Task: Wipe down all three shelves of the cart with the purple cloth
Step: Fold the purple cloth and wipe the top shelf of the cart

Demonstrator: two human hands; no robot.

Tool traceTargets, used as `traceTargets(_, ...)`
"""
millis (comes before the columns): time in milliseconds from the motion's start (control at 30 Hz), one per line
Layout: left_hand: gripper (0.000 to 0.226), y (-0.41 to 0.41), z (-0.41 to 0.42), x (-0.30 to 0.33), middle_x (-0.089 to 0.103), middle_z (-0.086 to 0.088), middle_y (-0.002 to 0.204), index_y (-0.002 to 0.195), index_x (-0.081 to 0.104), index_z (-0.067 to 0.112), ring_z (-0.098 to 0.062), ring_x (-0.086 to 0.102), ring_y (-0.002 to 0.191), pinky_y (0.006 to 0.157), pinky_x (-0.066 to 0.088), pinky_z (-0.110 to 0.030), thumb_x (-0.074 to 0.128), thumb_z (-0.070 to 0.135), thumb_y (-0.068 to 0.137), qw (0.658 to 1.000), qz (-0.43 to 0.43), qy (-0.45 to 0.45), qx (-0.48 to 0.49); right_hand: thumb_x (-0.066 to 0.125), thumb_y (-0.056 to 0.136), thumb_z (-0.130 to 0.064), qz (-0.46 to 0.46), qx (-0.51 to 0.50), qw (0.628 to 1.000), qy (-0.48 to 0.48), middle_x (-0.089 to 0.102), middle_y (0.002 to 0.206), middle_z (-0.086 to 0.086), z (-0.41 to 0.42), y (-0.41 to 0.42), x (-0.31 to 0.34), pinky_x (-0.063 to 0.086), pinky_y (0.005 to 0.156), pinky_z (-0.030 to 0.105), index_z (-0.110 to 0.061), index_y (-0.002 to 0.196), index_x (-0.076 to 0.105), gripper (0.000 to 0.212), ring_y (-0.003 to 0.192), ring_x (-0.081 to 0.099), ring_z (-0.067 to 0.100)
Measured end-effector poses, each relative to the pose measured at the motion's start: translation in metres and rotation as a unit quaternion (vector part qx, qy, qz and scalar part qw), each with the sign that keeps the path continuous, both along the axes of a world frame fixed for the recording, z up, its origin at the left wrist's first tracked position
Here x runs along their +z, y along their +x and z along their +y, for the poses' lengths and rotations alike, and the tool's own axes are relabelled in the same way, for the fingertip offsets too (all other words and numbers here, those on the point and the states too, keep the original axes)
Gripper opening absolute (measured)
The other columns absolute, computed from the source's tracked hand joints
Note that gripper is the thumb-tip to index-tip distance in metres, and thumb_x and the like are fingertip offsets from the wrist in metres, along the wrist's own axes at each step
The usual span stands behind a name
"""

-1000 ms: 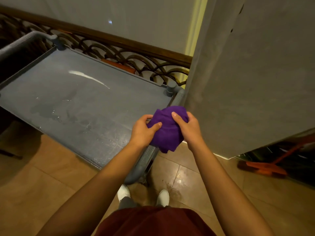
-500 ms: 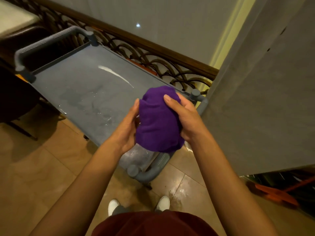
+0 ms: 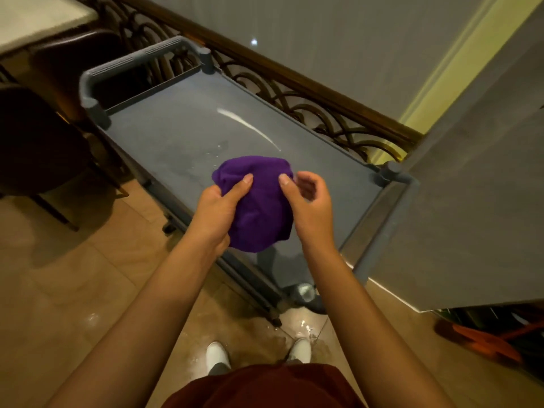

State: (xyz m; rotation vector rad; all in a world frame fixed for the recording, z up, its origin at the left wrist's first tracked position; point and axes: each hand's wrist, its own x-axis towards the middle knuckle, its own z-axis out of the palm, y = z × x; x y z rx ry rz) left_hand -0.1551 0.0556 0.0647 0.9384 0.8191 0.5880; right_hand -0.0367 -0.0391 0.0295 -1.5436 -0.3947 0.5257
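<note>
1. Both hands have swung the purple cloth [image 3: 259,207] out over the top shelf [image 3: 164,136].
2. Left hand [image 3: 213,214] clamps the wad. Right hand [image 3: 310,207] has its thumb on it with fingers loosely curled; can't tell if they're pinching.
3. It looks soft, light and floppy, so I'd bunch it in the palm.
4. Past the fingertips there's a white streak [image 3: 250,128].

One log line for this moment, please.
cloth: bunched, over top shelf | left hand: grips cloth | right hand: thumb on cloth | top shelf: wet spots showing

Cloth [image 3: 259,207] over cart [image 3: 176,134]; railing [image 3: 309,95] behind cart; chair [image 3: 38,142] left, wall [image 3: 471,187] right.
</note>
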Motion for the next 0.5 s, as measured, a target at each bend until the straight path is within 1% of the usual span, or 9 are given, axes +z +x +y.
traceTargets(100, 0.021, -0.024, 0.031, 0.002, 0.079, 0.003, 0.099, 0.109, 0.070, 0.022, -0.016, 0.076, 0.091, 0.064, 0.061, -0.027, 0.072, 0.030, 0.090, 0.999, -0.013, -0.037, 0.026, 0.063, 0.077, -0.073, 0.091, -0.057, 0.991, -0.082, 0.071, 0.102, -0.004, 0.004, -0.027, -0.017, 0.057, 0.078, 0.029, -0.027, 0.104, 0.064, 0.053, 0.098, 0.070, 0.013)
traceTargets(167, 0.028, -0.037, 0.046, 0.004, 0.079, 0.002, 0.103, 0.114, 0.068, 0.022, -0.017, 0.076, 0.092, 0.063, 0.061, -0.029, 0.074, 0.032, 0.089, 0.996, -0.049, -0.074, 0.032, 0.050, 0.088, -0.073, 0.201, -0.019, 0.970, -0.132, 0.077, 0.094, 0.003, 0.009, -0.048, -0.020, 0.059, 0.079, 0.039, -0.022, 0.100, 0.068, 0.056, 0.095, 0.074, 0.024)
traceTargets(200, 0.034, -0.043, 0.053, 0.004, 0.078, 0.000, 0.107, 0.119, 0.067, 0.021, -0.018, 0.076, 0.095, 0.066, 0.061, -0.032, 0.075, 0.031, 0.088, 0.993, -0.068, -0.092, 0.036, 0.045, 0.089, -0.074, 0.263, 0.021, 0.957, -0.123, 0.078, 0.095, 0.005, 0.015, -0.060, -0.021, 0.060, 0.084, 0.046, -0.020, 0.104, 0.069, 0.061, 0.095, 0.075, 0.027)
traceTargets(233, 0.040, -0.047, 0.057, 0.003, 0.077, -0.003, 0.112, 0.125, 0.065, 0.018, -0.021, 0.075, 0.099, 0.069, 0.061, -0.033, 0.075, 0.030, 0.088, 0.989, -0.087, -0.110, 0.041, 0.043, 0.088, -0.075, 0.317, 0.065, 0.944, -0.069, 0.078, 0.103, 0.006, 0.020, -0.071, -0.024, 0.057, 0.091, 0.054, -0.020, 0.114, 0.069, 0.067, 0.100, 0.075, 0.030)
traceTargets(300, 0.050, -0.055, 0.061, 0.001, 0.073, -0.008, 0.122, 0.134, 0.060, 0.013, -0.025, 0.072, 0.108, 0.076, 0.061, -0.036, 0.073, 0.028, 0.089, 0.982, -0.117, -0.138, 0.046, 0.046, 0.087, -0.075, 0.401, 0.132, 0.899, 0.116, 0.068, 0.133, 0.011, 0.031, -0.091, -0.025, 0.046, 0.102, 0.066, -0.021, 0.140, 0.056, 0.076, 0.121, 0.064, 0.039)
traceTargets(367, 0.056, -0.063, 0.063, -0.005, 0.069, -0.010, 0.129, 0.138, 0.057, 0.012, -0.027, 0.068, 0.115, 0.085, 0.059, -0.039, 0.074, 0.026, 0.087, 0.978, -0.130, -0.155, 0.045, 0.055, 0.086, -0.072, 0.441, 0.150, 0.850, 0.245, 0.055, 0.148, 0.014, 0.040, -0.101, -0.017, 0.038, 0.109, 0.065, -0.021, 0.145, 0.051, 0.079, 0.134, 0.052, 0.043)
traceTargets(400, 0.057, -0.069, 0.064, -0.009, 0.068, -0.011, 0.130, 0.138, 0.056, 0.012, -0.028, 0.067, 0.117, 0.088, 0.058, -0.042, 0.075, 0.025, 0.086, 0.977, -0.132, -0.161, 0.044, 0.060, 0.085, -0.069, 0.430, 0.149, 0.851, 0.261, 0.054, 0.148, 0.014, 0.046, -0.104, -0.011, 0.040, 0.110, 0.061, -0.020, 0.144, 0.052, 0.078, 0.136, 0.050, 0.041)
traceTargets(433, 0.057, -0.075, 0.065, -0.012, 0.068, -0.011, 0.130, 0.138, 0.057, 0.012, -0.029, 0.067, 0.118, 0.091, 0.057, -0.044, 0.076, 0.024, 0.085, 0.976, -0.134, -0.166, 0.043, 0.066, 0.083, -0.063, 0.404, 0.144, 0.868, 0.251, 0.057, 0.146, 0.013, 0.052, -0.106, -0.006, 0.045, 0.107, 0.056, -0.019, 0.141, 0.055, 0.074, 0.134, 0.053, 0.038)
traceTargets(500, 0.051, -0.086, 0.066, -0.019, 0.070, -0.011, 0.127, 0.136, 0.058, 0.012, -0.029, 0.069, 0.115, 0.089, 0.059, -0.044, 0.074, 0.021, 0.088, 0.976, -0.140, -0.164, 0.040, 0.079, 0.081, -0.040, 0.326, 0.128, 0.919, 0.183, 0.069, 0.131, 0.007, 0.065, -0.108, -0.002, 0.058, 0.090, 0.043, -0.020, 0.132, 0.061, 0.057, 0.121, 0.066, 0.029)
